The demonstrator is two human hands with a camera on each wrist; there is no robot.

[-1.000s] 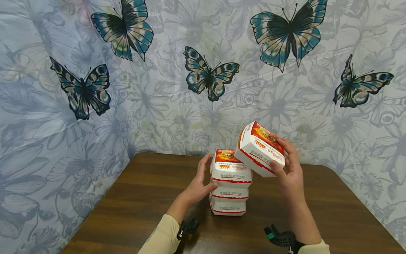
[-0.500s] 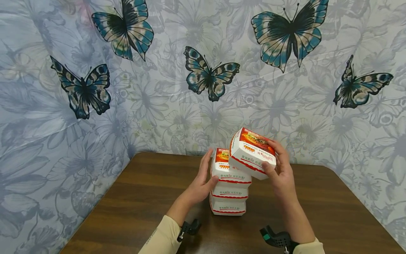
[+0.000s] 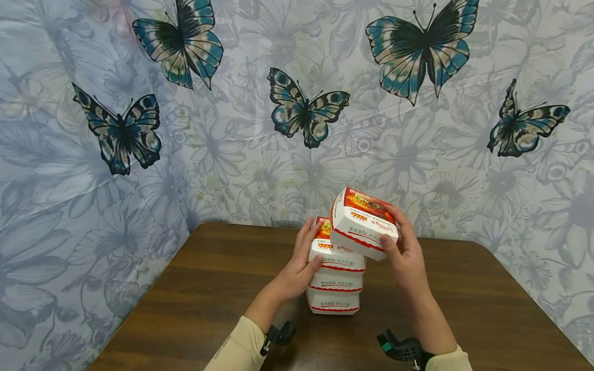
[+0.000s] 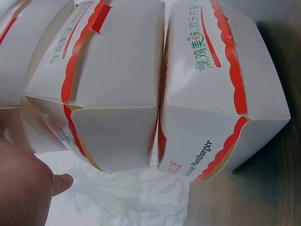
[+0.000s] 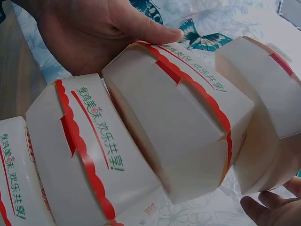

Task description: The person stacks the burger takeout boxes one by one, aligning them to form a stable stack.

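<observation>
White-and-red hamburger boxes stand in a stack [image 3: 336,283] at the table's middle. My right hand [image 3: 408,257] holds another hamburger box [image 3: 364,226], tilted over the top of the stack, thumb on its front and fingers along its right side. In the head view it overlaps the stack's top box [image 3: 325,252]. My left hand [image 3: 294,270] touches that top box at its left side, the fingers fairly straight and the thumb at the front. In the right wrist view, the left thumb [image 5: 162,35] rests at the upper edge of the stack's tilted top box [image 5: 174,103].
The brown wooden table [image 3: 209,309] reaches back to a floral cloth [image 3: 241,170] printed with butterflies. Black wrist mounts sit on the left wrist [image 3: 278,335] and right wrist [image 3: 403,348].
My right hand has brought its box left and lower over the stack. My left hand has come in against the stack's top box, which has shifted slightly.
</observation>
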